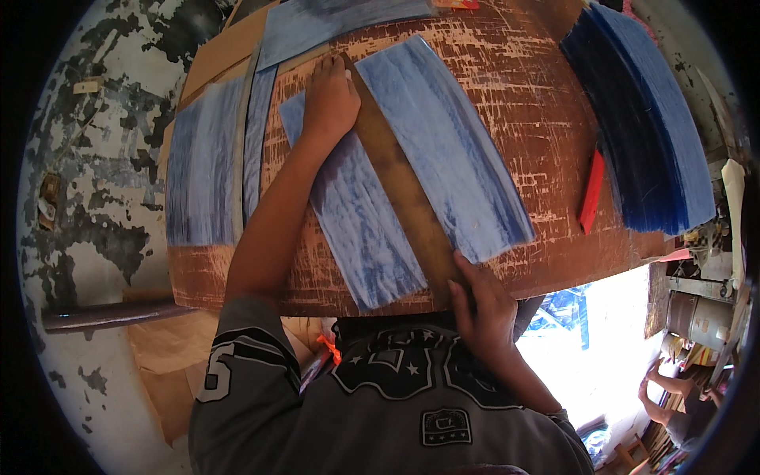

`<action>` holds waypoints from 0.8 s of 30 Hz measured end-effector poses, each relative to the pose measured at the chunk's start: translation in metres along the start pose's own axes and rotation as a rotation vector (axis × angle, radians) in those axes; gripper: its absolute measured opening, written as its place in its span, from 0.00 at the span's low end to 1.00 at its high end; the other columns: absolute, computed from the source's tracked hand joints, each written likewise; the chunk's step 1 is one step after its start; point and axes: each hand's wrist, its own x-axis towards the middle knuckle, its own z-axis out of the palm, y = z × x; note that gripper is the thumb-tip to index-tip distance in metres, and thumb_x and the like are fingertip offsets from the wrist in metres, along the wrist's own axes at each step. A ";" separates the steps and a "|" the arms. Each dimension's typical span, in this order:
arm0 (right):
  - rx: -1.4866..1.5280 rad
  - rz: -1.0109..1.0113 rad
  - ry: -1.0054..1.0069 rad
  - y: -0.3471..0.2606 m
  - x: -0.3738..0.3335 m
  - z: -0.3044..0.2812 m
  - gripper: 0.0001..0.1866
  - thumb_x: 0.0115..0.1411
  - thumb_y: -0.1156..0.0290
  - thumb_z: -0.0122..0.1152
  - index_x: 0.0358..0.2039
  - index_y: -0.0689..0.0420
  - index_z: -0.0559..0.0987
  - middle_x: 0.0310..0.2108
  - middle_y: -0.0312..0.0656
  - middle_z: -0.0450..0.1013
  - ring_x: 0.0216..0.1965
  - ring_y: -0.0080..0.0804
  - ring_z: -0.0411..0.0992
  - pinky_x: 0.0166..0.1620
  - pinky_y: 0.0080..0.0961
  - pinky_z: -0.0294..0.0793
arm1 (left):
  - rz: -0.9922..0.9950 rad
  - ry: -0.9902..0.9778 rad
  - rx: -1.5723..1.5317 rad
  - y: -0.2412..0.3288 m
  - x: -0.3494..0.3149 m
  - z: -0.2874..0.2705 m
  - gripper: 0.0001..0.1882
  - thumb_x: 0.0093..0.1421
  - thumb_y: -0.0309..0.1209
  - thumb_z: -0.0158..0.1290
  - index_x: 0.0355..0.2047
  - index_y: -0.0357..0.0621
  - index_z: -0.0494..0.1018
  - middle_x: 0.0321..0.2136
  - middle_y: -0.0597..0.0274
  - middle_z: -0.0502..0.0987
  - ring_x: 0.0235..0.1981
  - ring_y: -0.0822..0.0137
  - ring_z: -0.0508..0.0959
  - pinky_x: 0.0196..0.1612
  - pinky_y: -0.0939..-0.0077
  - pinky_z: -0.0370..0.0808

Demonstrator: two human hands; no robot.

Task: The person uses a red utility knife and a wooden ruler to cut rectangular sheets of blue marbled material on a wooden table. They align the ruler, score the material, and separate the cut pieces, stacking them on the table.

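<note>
A long flat brown strip (393,178), like a straightedge, lies slantwise on the worn tabletop. On its right is a streaked pale-blue sheet (447,142); on its left a second blue sheet (368,229) runs alongside, partly under my left forearm. My left hand (331,103) is closed over the strip's far end, with some fingertips hidden. At the near end, by the table edge, my right hand (484,305) has its thumb and forefinger against the strip. That forefinger also comes close to the lower corner of the right-hand sheet.
A thick stack of dark-blue sheets (649,119) stands at the right, with a slim red object (591,192) beside it. More blue sheets (204,166) lie at left, another (340,28) at the back. The scratched brown table (546,265) ends near my body. Another person's legs (669,396) show lower right.
</note>
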 end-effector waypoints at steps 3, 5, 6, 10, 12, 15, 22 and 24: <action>-0.015 -0.005 -0.002 0.000 0.001 0.000 0.26 0.65 0.76 0.69 0.64 0.57 0.80 0.42 0.53 0.81 0.37 0.50 0.83 0.39 0.40 0.83 | -0.003 -0.001 -0.003 0.003 0.000 -0.003 0.25 0.73 0.29 0.45 0.65 0.24 0.67 0.68 0.32 0.69 0.71 0.36 0.66 0.75 0.42 0.60; -0.006 0.002 0.000 -0.002 0.002 0.000 0.25 0.65 0.75 0.69 0.63 0.57 0.81 0.42 0.53 0.81 0.36 0.50 0.83 0.39 0.39 0.83 | -0.015 0.015 -0.048 -0.001 0.001 0.001 0.25 0.73 0.29 0.45 0.65 0.24 0.68 0.68 0.32 0.69 0.71 0.37 0.66 0.75 0.43 0.60; -0.012 0.000 0.004 -0.002 0.002 0.000 0.25 0.65 0.75 0.69 0.62 0.57 0.81 0.42 0.53 0.81 0.35 0.50 0.83 0.38 0.39 0.83 | -0.024 0.020 -0.070 -0.001 0.000 0.000 0.25 0.73 0.29 0.46 0.65 0.24 0.68 0.68 0.32 0.69 0.71 0.37 0.67 0.75 0.43 0.60; -0.030 -0.021 0.030 -0.002 0.003 0.001 0.23 0.64 0.75 0.69 0.61 0.57 0.83 0.42 0.54 0.81 0.34 0.50 0.83 0.37 0.39 0.83 | -0.039 0.022 -0.103 -0.001 -0.001 -0.002 0.25 0.73 0.29 0.46 0.65 0.25 0.68 0.68 0.31 0.69 0.71 0.37 0.67 0.75 0.43 0.60; -0.023 -0.028 0.030 -0.002 0.003 0.000 0.23 0.65 0.76 0.68 0.61 0.58 0.82 0.41 0.54 0.80 0.34 0.50 0.82 0.38 0.38 0.82 | -0.056 0.035 -0.128 0.000 -0.001 -0.003 0.24 0.73 0.28 0.46 0.65 0.25 0.69 0.68 0.31 0.69 0.71 0.37 0.67 0.74 0.43 0.60; 0.004 -0.026 0.014 -0.003 0.003 -0.001 0.22 0.67 0.77 0.66 0.62 0.62 0.81 0.38 0.54 0.79 0.35 0.50 0.81 0.39 0.38 0.80 | -0.081 0.036 -0.164 0.001 -0.002 -0.006 0.24 0.73 0.28 0.46 0.64 0.24 0.70 0.67 0.30 0.69 0.71 0.37 0.67 0.74 0.43 0.61; 0.057 -0.015 -0.001 -0.003 0.004 -0.003 0.22 0.67 0.80 0.64 0.62 0.62 0.81 0.34 0.51 0.78 0.31 0.47 0.79 0.36 0.37 0.77 | -0.036 0.045 -0.119 0.006 -0.001 -0.009 0.24 0.71 0.26 0.47 0.63 0.23 0.70 0.65 0.28 0.71 0.69 0.35 0.69 0.73 0.46 0.63; 0.053 -0.007 -0.003 -0.003 0.004 -0.003 0.22 0.66 0.80 0.65 0.61 0.61 0.81 0.36 0.52 0.79 0.31 0.48 0.80 0.36 0.37 0.79 | 0.005 0.041 -0.059 0.005 -0.001 -0.007 0.23 0.70 0.26 0.47 0.62 0.23 0.70 0.64 0.28 0.71 0.68 0.34 0.70 0.72 0.45 0.64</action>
